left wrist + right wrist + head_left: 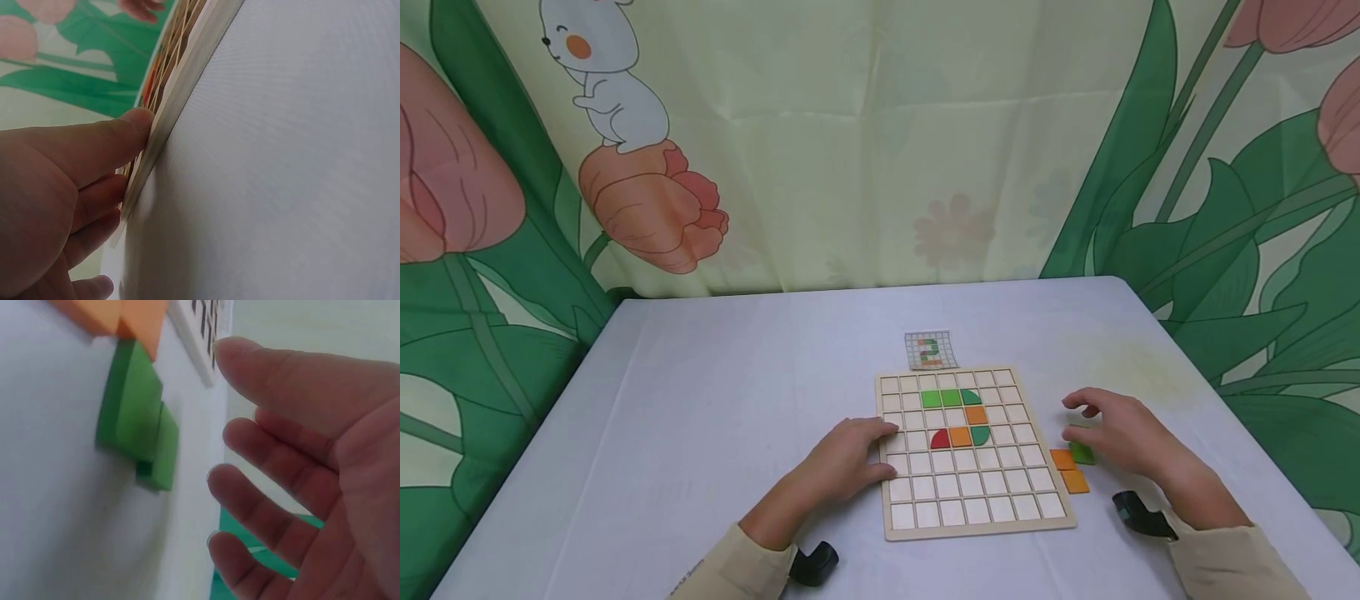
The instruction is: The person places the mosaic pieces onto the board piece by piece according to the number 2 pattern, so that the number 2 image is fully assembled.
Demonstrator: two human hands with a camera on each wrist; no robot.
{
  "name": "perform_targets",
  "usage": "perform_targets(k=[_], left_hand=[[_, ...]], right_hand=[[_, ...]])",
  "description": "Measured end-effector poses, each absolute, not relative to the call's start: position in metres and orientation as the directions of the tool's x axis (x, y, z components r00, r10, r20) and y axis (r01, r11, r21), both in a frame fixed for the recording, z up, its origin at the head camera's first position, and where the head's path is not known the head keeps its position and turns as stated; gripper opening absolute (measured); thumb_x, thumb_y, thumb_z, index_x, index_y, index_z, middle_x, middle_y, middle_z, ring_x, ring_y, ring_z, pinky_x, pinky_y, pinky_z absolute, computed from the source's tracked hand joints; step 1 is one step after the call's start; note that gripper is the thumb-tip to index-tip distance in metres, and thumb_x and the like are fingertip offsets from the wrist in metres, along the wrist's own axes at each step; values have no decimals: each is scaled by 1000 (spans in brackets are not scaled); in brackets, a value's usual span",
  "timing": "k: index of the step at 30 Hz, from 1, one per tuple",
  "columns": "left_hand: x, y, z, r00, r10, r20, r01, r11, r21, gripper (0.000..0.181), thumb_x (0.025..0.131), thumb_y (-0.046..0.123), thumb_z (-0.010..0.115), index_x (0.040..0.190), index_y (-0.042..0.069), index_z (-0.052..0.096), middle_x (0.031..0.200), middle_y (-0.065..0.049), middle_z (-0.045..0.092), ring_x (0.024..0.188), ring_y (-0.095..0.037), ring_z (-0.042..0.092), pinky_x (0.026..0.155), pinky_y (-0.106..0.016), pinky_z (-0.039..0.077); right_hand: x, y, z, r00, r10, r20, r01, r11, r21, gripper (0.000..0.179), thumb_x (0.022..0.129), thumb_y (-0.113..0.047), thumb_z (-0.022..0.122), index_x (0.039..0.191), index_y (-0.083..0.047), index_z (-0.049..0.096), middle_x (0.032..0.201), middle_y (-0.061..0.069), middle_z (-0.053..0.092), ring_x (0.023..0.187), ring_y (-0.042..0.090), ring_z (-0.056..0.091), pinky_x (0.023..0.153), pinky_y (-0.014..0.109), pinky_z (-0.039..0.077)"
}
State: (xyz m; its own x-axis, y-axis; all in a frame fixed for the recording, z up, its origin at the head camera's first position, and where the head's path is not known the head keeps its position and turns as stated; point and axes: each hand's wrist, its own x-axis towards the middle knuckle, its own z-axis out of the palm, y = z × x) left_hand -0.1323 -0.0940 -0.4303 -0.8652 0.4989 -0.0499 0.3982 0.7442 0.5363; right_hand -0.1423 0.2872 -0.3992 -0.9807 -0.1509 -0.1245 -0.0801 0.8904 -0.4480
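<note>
A wooden grid board (977, 530) lies flat on the table. In its cells sit green square tiles (941, 398), orange tiles (975, 415), a red quarter-round tile (941, 439) and dark green rounded tiles (980, 435). My left hand (846, 462) rests thumb and fingertips on the board's left edge; the left wrist view shows the thumb (106, 140) touching the frame. To the right of the board, my right hand (1120, 433) hovers with fingers spread, holding nothing. Beside it lie green tiles (128, 406) and loose orange tiles (1075, 481), partly hidden by the hand in the head view.
Behind the board's far edge lies a small card (931, 350) with a gridded coloured pattern. A white cloth covers the table (737, 367). A printed curtain (820, 167) hangs behind it. Black devices (814, 564) are at both wrists.
</note>
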Motion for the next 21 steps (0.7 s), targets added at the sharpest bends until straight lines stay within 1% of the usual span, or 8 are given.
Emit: perform_targets(k=[5,14,21], left_hand=[[-132,-95,-430,-863,504,-44,406,742,533,56,85,24,83,134,7,62,132,-3,64,124,-22,57,106,-38,45],[-133,-95,-429,-866,498,-55,394,745,539,57,85,24,83,135,7,62,133,-4,63,126,-23,55,107,-39,44],[-132,-94,-429,-869,491,-62,387,751,535,57,85,24,83,135,8,62,133,-4,63,126,-23,56,106,-39,45]], right_hand=[[-142,293,-405,-982,-122,-142,-51,904,-424,46,85,-23,78,120,2,64,114,21,65,100,38,57,82,54,55],[-143,300,-408,-984,-101,-146,-35,918,-396,41,87,-18,75,120,4,64,112,21,65,97,37,57,81,53,54],[-142,300,-407,-984,-103,-149,-40,927,-372,32,87,-18,76,111,1,67,97,12,66,88,31,56,76,48,54]])
